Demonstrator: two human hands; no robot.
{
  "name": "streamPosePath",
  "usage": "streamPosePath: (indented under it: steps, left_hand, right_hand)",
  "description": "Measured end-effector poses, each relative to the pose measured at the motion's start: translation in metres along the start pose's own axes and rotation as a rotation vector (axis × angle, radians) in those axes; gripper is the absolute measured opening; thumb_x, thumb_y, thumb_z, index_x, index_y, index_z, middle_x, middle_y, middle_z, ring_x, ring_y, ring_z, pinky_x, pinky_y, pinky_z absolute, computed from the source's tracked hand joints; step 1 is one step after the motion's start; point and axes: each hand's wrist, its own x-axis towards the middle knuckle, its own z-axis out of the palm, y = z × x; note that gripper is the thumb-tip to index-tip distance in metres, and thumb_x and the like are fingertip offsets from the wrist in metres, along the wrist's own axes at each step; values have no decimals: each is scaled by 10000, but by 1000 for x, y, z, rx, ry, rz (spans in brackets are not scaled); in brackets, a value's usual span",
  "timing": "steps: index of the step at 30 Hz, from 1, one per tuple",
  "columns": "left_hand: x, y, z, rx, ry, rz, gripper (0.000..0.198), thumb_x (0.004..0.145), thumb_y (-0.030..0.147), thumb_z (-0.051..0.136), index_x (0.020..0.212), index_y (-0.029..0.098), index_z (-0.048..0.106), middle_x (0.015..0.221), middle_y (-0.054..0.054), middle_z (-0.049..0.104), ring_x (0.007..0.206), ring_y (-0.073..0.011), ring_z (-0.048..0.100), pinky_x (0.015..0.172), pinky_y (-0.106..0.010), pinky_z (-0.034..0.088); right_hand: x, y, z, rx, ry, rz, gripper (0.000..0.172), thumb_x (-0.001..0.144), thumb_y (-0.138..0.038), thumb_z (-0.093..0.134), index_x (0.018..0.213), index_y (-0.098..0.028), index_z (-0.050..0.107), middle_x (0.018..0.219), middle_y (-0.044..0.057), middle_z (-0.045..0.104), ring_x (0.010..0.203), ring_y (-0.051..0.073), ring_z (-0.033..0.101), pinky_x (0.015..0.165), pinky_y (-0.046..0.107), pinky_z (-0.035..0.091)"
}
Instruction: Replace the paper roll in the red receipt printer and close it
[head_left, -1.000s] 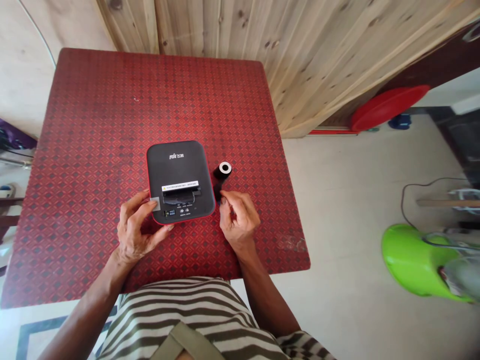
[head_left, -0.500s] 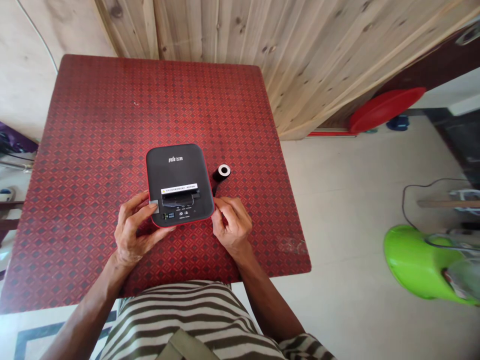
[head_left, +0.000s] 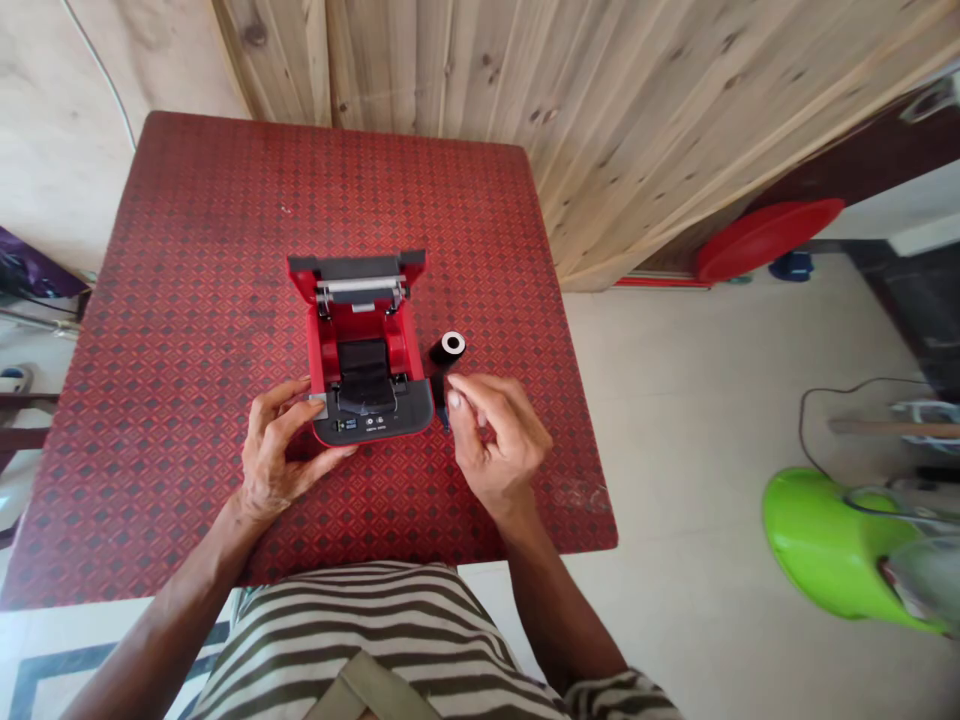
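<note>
A small red and black receipt printer [head_left: 375, 420] stands on the table with its lid [head_left: 356, 268] raised, showing a red paper bay with dark film inside. My left hand [head_left: 281, 440] grips its front left corner, fingers at the side and thumb along the front edge. Just off the printer's right side is my right hand [head_left: 499, 435], its fingers curled and the thumb tip close to the index finger; I see nothing held there. Beyond those fingertips lies a black roll [head_left: 448, 348] with a white ring-shaped end, and a dark strip runs from it toward the hand.
The table [head_left: 225, 230] has a red patterned top and meets a wooden plank wall [head_left: 420, 70] at the back. On the floor to the right are a green stool-like object [head_left: 806, 540], a cable and a red round basin-like item [head_left: 772, 238].
The printer's lid has swung up from closed to open. My right hand has moved right, away from the printer's side. My left hand keeps its hold.
</note>
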Motion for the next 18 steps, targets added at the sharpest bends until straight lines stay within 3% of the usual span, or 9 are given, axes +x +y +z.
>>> streamPosePath:
  steps: [3,6,9,11,15,18]
  left_hand:
    - [0,0,0,40,11,21,739,779,399,911,1397,216,549,1314,-149,654,1175,-268,681,952,-411,621]
    - [-1,0,0,60,7,26,733,805,411,889,1419,233,528,1320,-144,652,1170,-265,686,945,-406,625]
    - [-2,0,0,65,3,26,737,825,430,869,1441,251,508,1313,-141,658,1167,-263,692,930,-408,636]
    - [-3,0,0,62,-4,18,748,824,434,869,1451,253,504,1313,-141,661,1180,-268,694,945,-416,639]
    - [-5,0,1,64,-21,-15,741,824,449,868,1445,271,506,1320,-131,655,1177,-267,696,947,-425,645]
    - [-5,1,2,64,-28,-4,747,838,453,854,1462,256,491,1315,-143,644,1171,-261,692,929,-407,647]
  right_hand:
    - [37,-13,-2,-32,-141,-163,209,1006,-137,659,1178,-234,726,1051,49,787,927,171,725,862,323,609]
    - [76,-27,18,-201,-481,-319,160,1049,-175,606,1100,-209,754,1047,50,796,965,183,711,862,316,595]
    - [103,-40,48,-374,-814,-317,177,1042,-140,593,1053,-171,767,1013,79,791,941,204,722,756,297,563]
    - [113,-45,65,-434,-956,-276,209,1036,-108,570,1091,-147,768,1032,114,792,890,215,735,709,302,540]
    - [122,-45,79,-474,-1087,-273,255,1022,-69,541,1051,-124,788,1027,162,794,855,247,743,704,338,533]
    - [122,-43,75,-460,-1081,-280,230,1008,-73,571,1061,-133,786,1044,148,795,858,248,751,702,337,530]
